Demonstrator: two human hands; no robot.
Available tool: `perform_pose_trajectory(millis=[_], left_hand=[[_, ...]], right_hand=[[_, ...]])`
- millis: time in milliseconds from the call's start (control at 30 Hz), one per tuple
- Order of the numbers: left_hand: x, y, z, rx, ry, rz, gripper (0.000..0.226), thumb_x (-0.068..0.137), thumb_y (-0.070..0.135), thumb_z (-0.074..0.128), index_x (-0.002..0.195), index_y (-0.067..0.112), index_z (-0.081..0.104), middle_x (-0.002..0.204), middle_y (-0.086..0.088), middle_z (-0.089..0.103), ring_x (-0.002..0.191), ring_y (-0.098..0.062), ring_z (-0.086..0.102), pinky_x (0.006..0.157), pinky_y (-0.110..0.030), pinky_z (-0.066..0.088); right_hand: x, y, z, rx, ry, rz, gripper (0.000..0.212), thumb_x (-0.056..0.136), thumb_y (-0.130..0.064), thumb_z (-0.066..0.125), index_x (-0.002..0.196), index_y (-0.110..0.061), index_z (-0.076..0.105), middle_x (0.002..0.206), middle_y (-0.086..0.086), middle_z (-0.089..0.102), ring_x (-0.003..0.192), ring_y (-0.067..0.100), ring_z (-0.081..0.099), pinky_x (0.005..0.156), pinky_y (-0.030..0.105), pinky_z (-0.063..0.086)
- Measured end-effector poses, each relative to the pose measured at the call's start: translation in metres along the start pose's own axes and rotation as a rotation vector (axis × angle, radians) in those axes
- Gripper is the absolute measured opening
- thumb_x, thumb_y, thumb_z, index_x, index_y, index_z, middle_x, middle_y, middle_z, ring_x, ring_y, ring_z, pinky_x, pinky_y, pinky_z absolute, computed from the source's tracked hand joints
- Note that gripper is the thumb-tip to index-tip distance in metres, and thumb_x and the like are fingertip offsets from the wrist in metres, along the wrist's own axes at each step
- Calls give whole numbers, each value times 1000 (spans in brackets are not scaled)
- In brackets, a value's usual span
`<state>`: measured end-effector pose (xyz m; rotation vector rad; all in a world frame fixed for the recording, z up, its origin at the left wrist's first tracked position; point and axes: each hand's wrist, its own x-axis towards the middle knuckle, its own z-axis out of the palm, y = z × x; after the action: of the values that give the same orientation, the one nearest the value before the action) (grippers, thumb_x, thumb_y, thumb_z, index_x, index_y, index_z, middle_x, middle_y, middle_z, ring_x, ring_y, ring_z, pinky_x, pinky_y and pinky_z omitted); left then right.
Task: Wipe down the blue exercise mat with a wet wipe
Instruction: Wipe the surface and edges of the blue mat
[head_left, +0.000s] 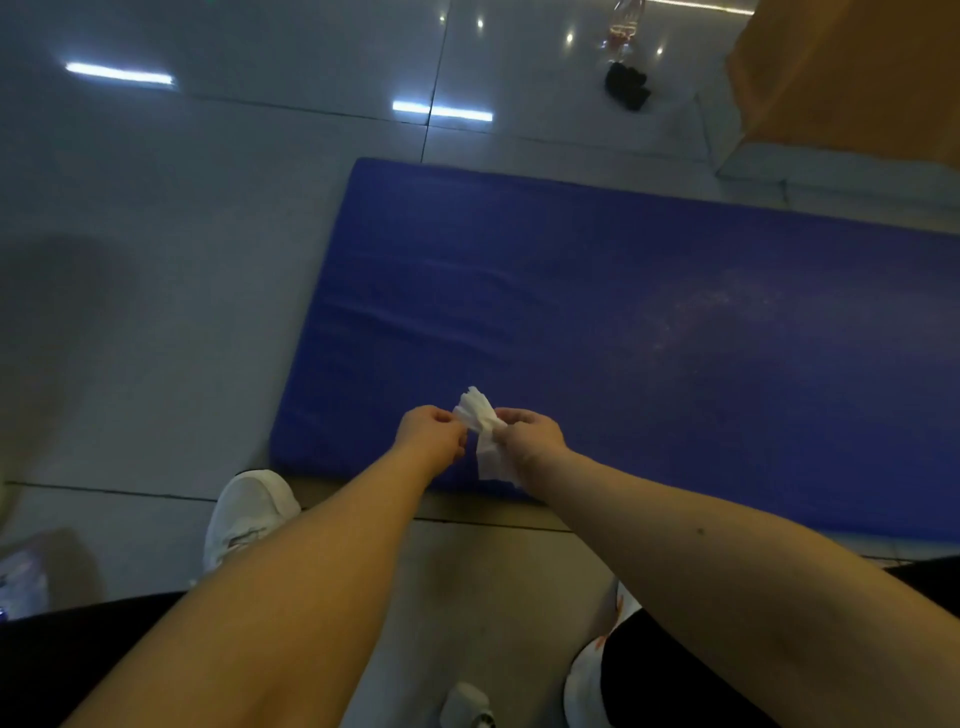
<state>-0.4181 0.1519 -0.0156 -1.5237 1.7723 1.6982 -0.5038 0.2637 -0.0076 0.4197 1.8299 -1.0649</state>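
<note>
Head: crumpled white wet wipe (478, 414)

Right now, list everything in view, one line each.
mat: one, blue, flat on the floor
wipe: one, white, crumpled, above the mat's near edge
floor: glossy grey tiles, under the mat
black object: one, on the floor beyond the mat
orange surface: one, far right corner
shoes: two, white, on the floor before the mat
left hand: pinches the wipe
right hand: grips the wipe
</note>
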Motion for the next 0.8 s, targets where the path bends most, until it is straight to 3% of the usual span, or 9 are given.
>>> perform_pose_trajectory(millis=[100, 233, 300, 400, 467, 533, 633, 800], left_hand=[[3, -4, -2, 57, 71, -22, 13, 95, 32, 65, 95, 20, 59, 101, -6, 63, 92, -22, 63, 90, -42, 57], [-1, -2, -3, 23, -32, -55, 18, 96, 36, 64, 101, 20, 58, 106, -6, 63, 97, -21, 64, 89, -38, 57], [-2, -1, -3, 42, -66, -17, 14, 94, 34, 67, 96, 23, 58, 107, -5, 63, 97, -20, 64, 88, -37, 57], [-2, -4, -4, 72, -66, 23, 10, 93, 28, 70, 94, 24, 60, 104, -3, 65, 94, -18, 65, 80, -33, 56], [-3, -5, -5, 97, -61, 34, 8, 94, 25, 68, 99, 21, 63, 104, -4, 66, 92, -16, 65, 71, -27, 52], [-3, -7, -6, 104, -35, 40, 9, 95, 24, 66, 102, 18, 63, 104, -5, 66, 90, -16, 64, 69, -27, 50], [0, -7, -8, 104, 48, -2, 19, 98, 25, 59, 115, 15, 57, 105, -7, 61, 91, -19, 62, 70, -30, 50], [0, -4, -11, 34, 70, -67, 25, 100, 33, 55, 121, 19, 52, 105, -6, 60, 91, -21, 65, 85, -39, 58]], right_hand=[[4, 1, 9, 39, -3, 14, 14, 101, -18, 57, 113, -20, 65, 118, 11, 64, 103, 28, 65, 91, 46, 59], [11, 9, 14, 46, -49, -24, 29, 101, -14, 53, 126, -3, 62, 123, 22, 66, 97, 31, 68, 90, 47, 58], [5, 7, 12, 84, -71, 76, 24, 100, -19, 57, 121, -8, 58, 118, 20, 65, 100, 34, 66, 82, 45, 59], [8, 5, 11, 127, -150, 184, 44, 95, -49, 61, 123, -15, 60, 114, 15, 68, 102, 33, 67, 83, 45, 58], [13, 7, 14, 101, -205, 195, 62, 80, -64, 71, 121, -19, 64, 115, 13, 71, 103, 33, 69, 86, 46, 58], [11, 5, 14, 12, -188, 150, 55, 80, -50, 78, 122, -18, 62, 118, 12, 69, 106, 32, 67, 92, 47, 57], [16, 4, 12, -22, -73, 67, 35, 93, -20, 68, 125, -9, 61, 123, 18, 67, 111, 33, 66, 98, 46, 55], [19, 7, 9, -68, -26, -66, 28, 93, -14, 61, 120, -5, 68, 123, 19, 68, 114, 36, 66, 96, 48, 56]])
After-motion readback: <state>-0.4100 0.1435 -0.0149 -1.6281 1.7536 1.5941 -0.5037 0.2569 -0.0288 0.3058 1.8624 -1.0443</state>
